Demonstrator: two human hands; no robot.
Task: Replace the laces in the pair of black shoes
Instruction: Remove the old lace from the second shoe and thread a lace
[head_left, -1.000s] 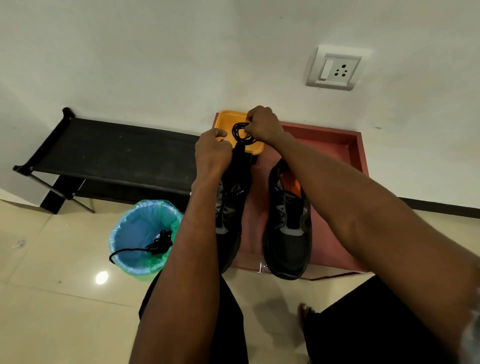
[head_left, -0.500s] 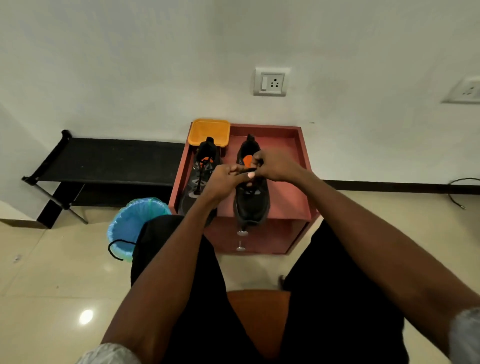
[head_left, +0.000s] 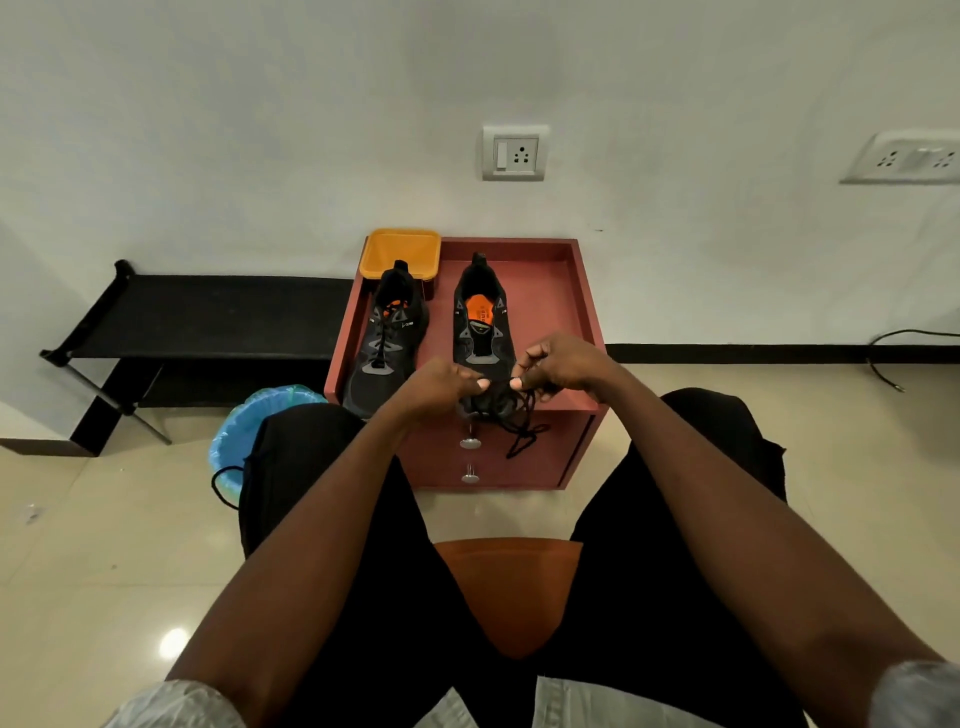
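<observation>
Two black shoes stand toes toward me on a red cabinet. The left shoe has a black lace through its eyelets. The right shoe has open eyelets and shows an orange insole. My left hand and my right hand hover over the right shoe's toe and pinch a black lace stretched between them. The lace's loose loops hang down over the cabinet's front edge.
An empty orange tray sits at the cabinet's back left. A blue bin with a green liner stands left of the cabinet, a black lace hanging over its rim. A black folding rack lines the wall. I sit on an orange seat.
I have taken the coiled lace out of the orange tray and sat back. Both hands came down from the tray to the right shoe's toe, and the lace is now uncoiled.
</observation>
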